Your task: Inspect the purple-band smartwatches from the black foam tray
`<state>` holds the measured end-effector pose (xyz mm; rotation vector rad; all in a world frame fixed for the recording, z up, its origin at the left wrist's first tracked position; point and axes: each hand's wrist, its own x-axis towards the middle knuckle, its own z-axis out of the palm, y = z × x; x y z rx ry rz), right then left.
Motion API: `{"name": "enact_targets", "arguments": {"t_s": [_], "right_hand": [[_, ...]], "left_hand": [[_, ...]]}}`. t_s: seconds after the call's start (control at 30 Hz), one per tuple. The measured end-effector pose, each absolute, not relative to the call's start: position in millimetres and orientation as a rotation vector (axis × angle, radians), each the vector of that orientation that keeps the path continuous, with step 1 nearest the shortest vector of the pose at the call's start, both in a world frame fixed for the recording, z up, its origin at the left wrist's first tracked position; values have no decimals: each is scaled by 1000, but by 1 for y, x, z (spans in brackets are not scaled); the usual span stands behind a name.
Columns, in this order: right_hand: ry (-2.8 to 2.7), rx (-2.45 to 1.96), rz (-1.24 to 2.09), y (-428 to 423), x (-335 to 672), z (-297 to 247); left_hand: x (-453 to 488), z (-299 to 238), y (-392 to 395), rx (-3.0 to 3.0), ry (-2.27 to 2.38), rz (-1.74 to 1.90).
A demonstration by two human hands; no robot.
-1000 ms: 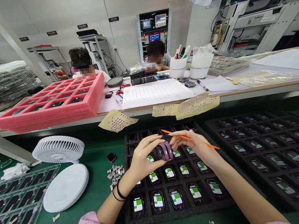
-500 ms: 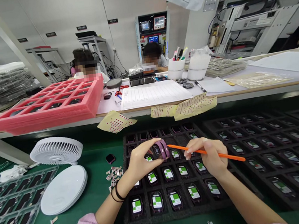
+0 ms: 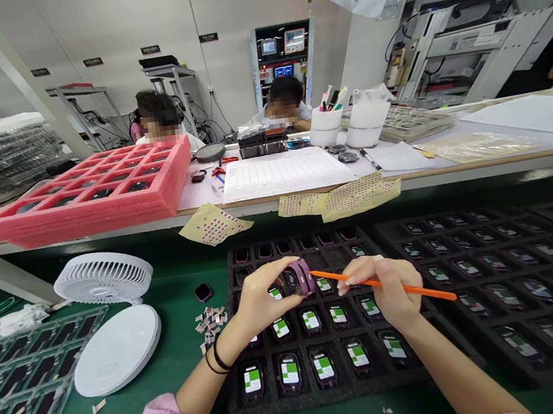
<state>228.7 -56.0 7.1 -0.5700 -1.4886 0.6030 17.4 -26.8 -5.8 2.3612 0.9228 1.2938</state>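
Observation:
Two purple watch bodies (image 3: 302,278) stand side by side in the grip of my left hand (image 3: 265,292), thumb below and fingers above. Black bands circle that wrist. My right hand (image 3: 385,283) is closed around a thin orange stick (image 3: 430,291). Its tip points left and is at or very near the side of the right-hand watch; I cannot tell if they touch. Beneath both hands lies a black foam tray (image 3: 281,409) of watches, several with lit green-and-white screens.
A second black tray of watches (image 3: 520,345) lies to the right. On the left are a white fan (image 3: 117,351), a clear tray of dark screens (image 3: 38,360), small loose tabs (image 3: 211,322) and one watch (image 3: 204,292). A shelf with pink foam (image 3: 155,202) spans the front; two people sit beyond.
Both hands keep nearly the same place; the stick's tip is still at the watch's side. The person at the back centre has shifted slightly.

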Motion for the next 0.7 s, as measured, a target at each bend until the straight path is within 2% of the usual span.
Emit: {"name": "enact_targets", "arguments": {"t_s": [0.7], "right_hand": [[-1577, -515, 608, -64, 228, 6]], "left_hand": [[20, -7, -28, 2443, 884, 1293]]}}
